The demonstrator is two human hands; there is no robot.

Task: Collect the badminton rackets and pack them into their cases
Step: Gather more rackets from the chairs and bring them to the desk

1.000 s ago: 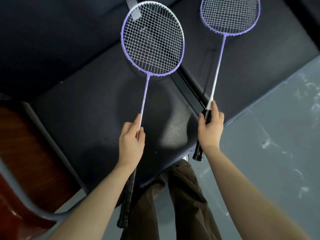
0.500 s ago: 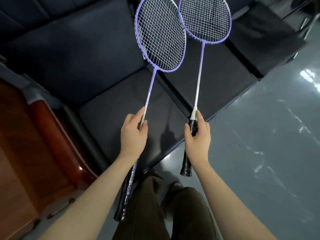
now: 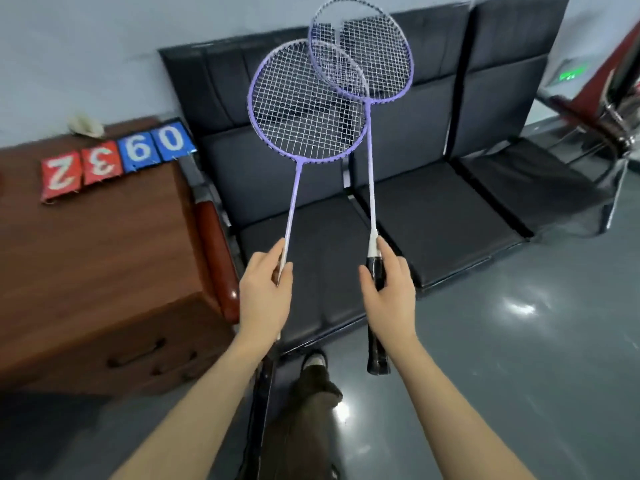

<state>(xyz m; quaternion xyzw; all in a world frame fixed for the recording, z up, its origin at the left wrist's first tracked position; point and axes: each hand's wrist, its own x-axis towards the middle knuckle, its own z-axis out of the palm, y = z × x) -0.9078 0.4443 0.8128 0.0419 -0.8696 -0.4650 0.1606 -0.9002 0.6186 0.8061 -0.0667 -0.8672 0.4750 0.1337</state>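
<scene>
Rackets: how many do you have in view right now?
2. One racket is held by the left hand, the other racket by the right hand; their heads overlap above the seats. No cases visible.

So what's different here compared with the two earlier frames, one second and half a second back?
The two rackets have swung toward each other: the heads were apart, then side by side, and now the left racket overlaps the right racket. The view has lifted, bringing in the seat backs, a wooden cabinet and number cards. Unchanged: the left hand grips its shaft low down, and the right hand holds its black grip.
</scene>
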